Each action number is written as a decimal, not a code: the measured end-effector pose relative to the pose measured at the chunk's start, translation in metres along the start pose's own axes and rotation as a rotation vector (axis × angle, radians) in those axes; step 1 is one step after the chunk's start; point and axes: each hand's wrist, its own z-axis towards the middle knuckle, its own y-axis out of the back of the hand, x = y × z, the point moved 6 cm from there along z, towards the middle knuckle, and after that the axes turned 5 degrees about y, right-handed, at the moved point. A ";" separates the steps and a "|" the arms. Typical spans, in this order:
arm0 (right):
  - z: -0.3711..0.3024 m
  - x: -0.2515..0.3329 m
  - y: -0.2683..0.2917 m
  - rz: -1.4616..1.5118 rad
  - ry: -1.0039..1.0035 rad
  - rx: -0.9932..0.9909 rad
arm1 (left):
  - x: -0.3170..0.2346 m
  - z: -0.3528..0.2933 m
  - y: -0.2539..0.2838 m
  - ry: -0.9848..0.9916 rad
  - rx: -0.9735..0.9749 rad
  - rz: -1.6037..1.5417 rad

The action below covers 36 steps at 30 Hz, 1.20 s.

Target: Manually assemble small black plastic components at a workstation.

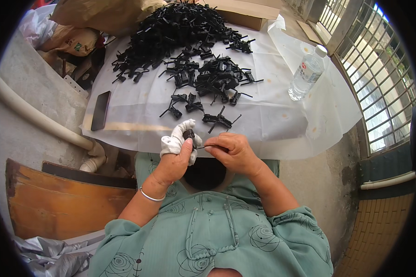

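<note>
My left hand (178,150), in a white glove that leaves the thumb bare, is closed around a small black plastic part (188,134) at the table's near edge. My bare right hand (233,150) pinches a thin dark strip or rod that reaches across to that part; its exact kind is too small to tell. Just beyond my hands lies a black part with thin arms (217,120). More loose black parts (219,78) are strewn farther back, in front of a large heap of them (180,32).
A translucent sheet (272,92) covers the table. On it are a phone (100,111) at the left and a clear water bottle (307,74) at the right. A cardboard box (238,18) and brown bags (101,16) stand at the back. Below my hands is a dark round opening (204,173).
</note>
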 end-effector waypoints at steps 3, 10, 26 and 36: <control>0.004 0.008 0.003 0.034 0.078 -0.029 | 0.003 -0.001 -0.007 0.075 0.167 0.111; 0.001 0.001 -0.008 0.278 -0.238 0.024 | 0.002 -0.008 -0.020 0.116 0.351 -0.073; 0.005 0.003 -0.028 0.082 -0.083 0.047 | -0.007 -0.009 -0.015 -0.305 0.026 0.651; 0.032 -0.029 0.044 -0.195 -0.219 -0.138 | -0.041 -0.012 -0.022 -0.694 0.069 1.269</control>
